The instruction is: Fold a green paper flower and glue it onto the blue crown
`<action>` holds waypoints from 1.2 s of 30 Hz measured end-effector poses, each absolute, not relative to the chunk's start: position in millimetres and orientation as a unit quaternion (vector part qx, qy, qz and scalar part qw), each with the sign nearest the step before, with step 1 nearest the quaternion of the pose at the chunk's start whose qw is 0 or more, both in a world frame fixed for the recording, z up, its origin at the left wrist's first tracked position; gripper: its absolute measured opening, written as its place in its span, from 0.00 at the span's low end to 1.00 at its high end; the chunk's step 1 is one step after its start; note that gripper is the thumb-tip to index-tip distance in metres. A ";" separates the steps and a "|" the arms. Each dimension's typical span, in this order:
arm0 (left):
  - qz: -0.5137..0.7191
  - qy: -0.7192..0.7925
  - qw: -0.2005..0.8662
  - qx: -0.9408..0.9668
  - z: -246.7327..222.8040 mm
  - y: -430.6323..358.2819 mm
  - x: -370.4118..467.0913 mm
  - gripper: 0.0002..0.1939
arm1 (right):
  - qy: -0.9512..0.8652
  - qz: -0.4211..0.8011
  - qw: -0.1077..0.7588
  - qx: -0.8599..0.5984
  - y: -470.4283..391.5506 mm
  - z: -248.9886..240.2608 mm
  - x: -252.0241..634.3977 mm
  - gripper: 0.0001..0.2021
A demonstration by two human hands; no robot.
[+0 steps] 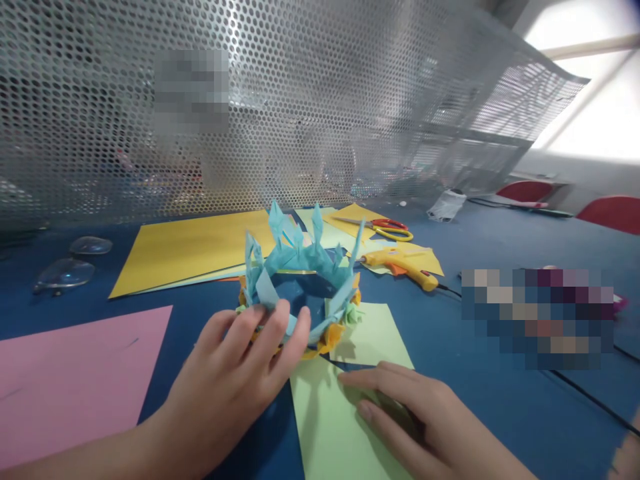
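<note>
A paper crown (309,257) stands in the middle of the table, light blue with tall folded points. Orange and pale green paper pieces run around its lower edge. My left hand (240,363) has its fingers curled over the crown's near left rim; the thumb is hidden. Below and to the right, my right hand (425,407) rests with fingers stretched out over a light green sheet (330,433), holding nothing. Another green piece (385,333) lies beside the crown, partly behind it.
A yellow glue gun (400,263) with a cord and red-and-yellow scissors (385,228) lie behind on the right. A yellow sheet (185,243) lies at back left, a pink sheet (75,380) at front left, glasses (65,273) beyond it. A perforated metal screen (300,100) borders the back.
</note>
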State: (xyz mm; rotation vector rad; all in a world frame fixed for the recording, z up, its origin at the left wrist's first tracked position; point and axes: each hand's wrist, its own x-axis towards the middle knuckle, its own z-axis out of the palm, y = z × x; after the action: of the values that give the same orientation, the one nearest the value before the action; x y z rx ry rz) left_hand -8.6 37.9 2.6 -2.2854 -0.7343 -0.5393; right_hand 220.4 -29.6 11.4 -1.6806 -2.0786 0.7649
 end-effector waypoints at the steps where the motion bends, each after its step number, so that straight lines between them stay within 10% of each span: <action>1: -0.202 -0.282 0.342 -0.873 3.5 40.3 -8.6 0.22 | -0.735 0.278 0.170 -0.594 -29.8 10.8 220.7 0.15; 15: -0.217 -0.232 0.442 -0.839 26.9 63.3 -7.2 0.16 | -0.736 0.291 0.156 -0.591 -29.9 10.2 222.0 0.15; 36: -0.217 -0.243 0.403 -0.855 10.7 79.3 -14.5 0.33 | -0.732 0.258 0.208 -0.594 -35.9 10.6 221.2 0.14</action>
State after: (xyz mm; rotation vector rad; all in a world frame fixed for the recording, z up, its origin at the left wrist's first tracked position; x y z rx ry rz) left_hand -14.5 79.3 10.7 -2.1614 -0.6140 -0.5475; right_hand 221.2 -35.9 10.6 -1.6545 -2.0386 0.7192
